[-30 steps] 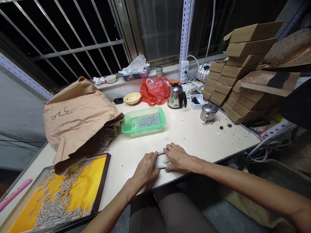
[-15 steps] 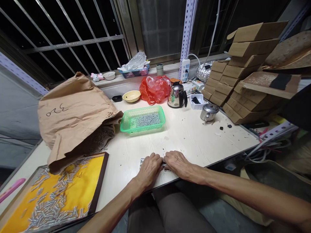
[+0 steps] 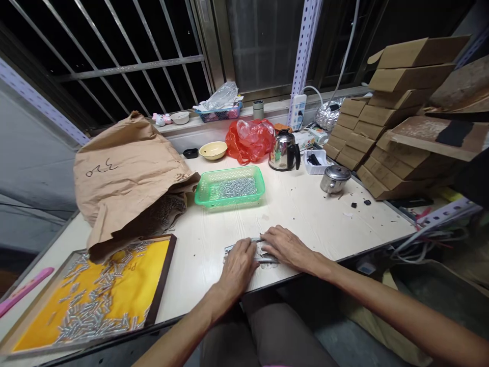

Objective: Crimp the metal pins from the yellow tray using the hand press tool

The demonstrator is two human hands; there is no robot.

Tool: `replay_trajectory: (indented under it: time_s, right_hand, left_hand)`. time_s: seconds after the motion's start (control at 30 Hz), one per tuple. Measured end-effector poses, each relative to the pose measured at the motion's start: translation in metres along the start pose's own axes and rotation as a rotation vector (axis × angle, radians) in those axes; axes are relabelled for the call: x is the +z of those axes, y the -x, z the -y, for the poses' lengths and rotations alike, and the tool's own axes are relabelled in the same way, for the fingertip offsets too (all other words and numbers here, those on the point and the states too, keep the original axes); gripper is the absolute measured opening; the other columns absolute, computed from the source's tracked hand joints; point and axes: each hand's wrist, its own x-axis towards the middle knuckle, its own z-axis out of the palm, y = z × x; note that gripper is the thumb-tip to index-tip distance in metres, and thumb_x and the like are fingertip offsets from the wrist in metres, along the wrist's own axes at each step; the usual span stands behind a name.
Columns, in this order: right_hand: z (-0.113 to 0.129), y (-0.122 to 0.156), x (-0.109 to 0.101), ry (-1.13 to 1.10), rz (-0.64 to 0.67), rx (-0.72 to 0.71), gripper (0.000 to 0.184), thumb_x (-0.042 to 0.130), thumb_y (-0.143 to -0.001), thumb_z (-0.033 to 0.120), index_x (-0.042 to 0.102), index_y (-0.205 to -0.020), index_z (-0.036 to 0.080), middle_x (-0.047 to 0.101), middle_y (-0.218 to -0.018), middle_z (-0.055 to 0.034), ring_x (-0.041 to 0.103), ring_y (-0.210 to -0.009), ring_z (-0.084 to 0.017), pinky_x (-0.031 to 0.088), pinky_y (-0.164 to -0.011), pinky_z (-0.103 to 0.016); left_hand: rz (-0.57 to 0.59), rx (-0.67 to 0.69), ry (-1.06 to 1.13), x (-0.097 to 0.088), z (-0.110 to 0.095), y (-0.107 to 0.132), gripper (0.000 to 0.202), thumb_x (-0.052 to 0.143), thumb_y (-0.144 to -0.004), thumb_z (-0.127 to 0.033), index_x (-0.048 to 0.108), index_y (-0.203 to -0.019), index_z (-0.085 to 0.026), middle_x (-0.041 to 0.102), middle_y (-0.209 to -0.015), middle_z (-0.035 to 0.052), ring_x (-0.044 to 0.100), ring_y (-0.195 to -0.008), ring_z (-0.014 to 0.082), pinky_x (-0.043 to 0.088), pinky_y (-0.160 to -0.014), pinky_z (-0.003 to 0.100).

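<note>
Flat on the table near its front edge lies a long grey metal piece (image 3: 263,251), partly covered by both hands. My left hand (image 3: 240,261) is closed over its left part, with the fingers close together. My right hand (image 3: 287,247) lies over its right end, fingers bent and tips near the far edge; anything pinched there is too small to make out. Beyond the hands, a green plastic basket (image 3: 206,203) holds many small metal pins (image 3: 237,187). More metal pins (image 3: 89,318) are scattered in a yellow-bottomed tray (image 3: 163,280) at the left.
A large brown paper bag (image 3: 126,173) leans over the tray. Behind the basket are a yellow bowl (image 3: 213,151), a red plastic bag (image 3: 250,142) and a kettle (image 3: 282,153). A lidded metal pot (image 3: 335,179) and stacked cardboard boxes (image 3: 397,112) stand at the right.
My right hand has moved a little right and away from my left hand, uncovering more of the metal piece between them. The whole view has shifted slightly.
</note>
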Motion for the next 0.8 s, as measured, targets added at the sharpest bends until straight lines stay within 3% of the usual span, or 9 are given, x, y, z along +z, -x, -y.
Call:
replay_trajectory:
  time_s: [0.13,0.2,0.3,0.4,0.5,0.63,0.73,0.8]
  right_hand:
    - [-0.010,-0.019,0.005,0.047,0.014,0.067,0.018,0.047,-0.091,0.021,0.064,-0.091,0.018,0.060,-0.090,-0.0058,0.050,-0.090,-0.018,0.035,-0.077,-0.029]
    - [-0.014,-0.033,0.006,0.100,0.008,0.072,0.017,0.049,-0.090,0.021,0.065,-0.086,0.017,0.061,-0.089,-0.0055,0.050,-0.090,-0.019,0.033,-0.078,-0.030]
    - [-0.015,-0.051,0.001,0.155,0.011,0.064,0.016,0.051,-0.090,0.022,0.065,-0.085,0.016,0.061,-0.091,-0.0061,0.050,-0.090,-0.019,0.032,-0.078,-0.030]
    - [-0.001,-0.060,-0.006,0.178,0.025,0.057,0.015,0.051,-0.089,0.019,0.065,-0.085,0.016,0.061,-0.091,-0.0076,0.049,-0.090,-0.020,0.032,-0.078,-0.030]
    - [0.031,-0.058,-0.006,0.138,0.086,-0.148,0.014,0.051,-0.089,0.020,0.065,-0.087,0.019,0.059,-0.092,-0.0059,0.047,-0.090,-0.019,0.032,-0.076,-0.031]
    - [0.076,-0.045,0.008,0.059,0.230,-0.499,0.014,0.051,-0.089,0.022,0.063,-0.082,0.020,0.056,-0.088,-0.0041,0.044,-0.089,-0.019,0.033,-0.074,-0.031]
    - [0.091,-0.038,0.024,0.039,0.260,-0.545,0.013,0.049,-0.086,0.011,0.059,-0.081,0.018,0.054,-0.091,-0.0047,0.045,-0.089,-0.018,0.035,-0.077,-0.032]
    - [0.093,-0.036,0.034,0.022,0.256,-0.530,0.013,0.049,-0.082,0.008,0.057,-0.079,0.018,0.055,-0.092,-0.0046,0.047,-0.087,-0.019,0.037,-0.076,-0.032]
  left_hand:
    - [-0.084,0.095,0.064,0.023,-0.021,0.018,0.037,0.046,-0.089,-0.020,0.046,-0.125,-0.018,0.051,-0.132,0.0116,0.043,-0.125,0.0261,0.040,-0.103,0.046]
    - [-0.092,0.075,0.106,0.029,-0.031,0.023,0.037,0.045,-0.090,-0.025,0.046,-0.126,-0.018,0.054,-0.129,0.0110,0.044,-0.125,0.0262,0.038,-0.104,0.048]
    - [-0.089,0.014,0.165,0.027,-0.039,0.026,0.042,0.050,-0.087,-0.037,0.049,-0.124,-0.016,0.055,-0.128,0.0124,0.044,-0.125,0.0280,0.036,-0.105,0.051]
    - [-0.089,0.010,0.211,0.020,-0.041,0.027,0.053,0.054,-0.084,-0.044,0.046,-0.127,-0.015,0.053,-0.130,0.0143,0.041,-0.128,0.0297,0.033,-0.106,0.052]
    - [-0.103,0.033,0.251,0.019,-0.043,0.035,0.059,0.055,-0.082,-0.045,0.041,-0.132,-0.016,0.047,-0.136,0.0144,0.037,-0.130,0.0311,0.032,-0.106,0.052]
    - [-0.120,0.045,0.314,0.039,-0.052,0.059,0.058,0.056,-0.080,-0.049,0.045,-0.128,-0.019,0.055,-0.126,0.0124,0.050,-0.117,0.0296,0.041,-0.099,0.045]
    - [-0.267,0.211,0.295,0.050,-0.047,0.080,0.044,0.051,-0.084,-0.049,0.055,-0.116,-0.019,0.065,-0.108,0.0093,0.057,-0.106,0.0256,0.045,-0.094,0.040]
    - [-0.377,0.205,0.272,0.040,-0.031,0.096,0.029,0.047,-0.087,-0.042,0.061,-0.101,-0.021,0.068,-0.093,0.0066,0.060,-0.095,0.0220,0.047,-0.089,0.036]
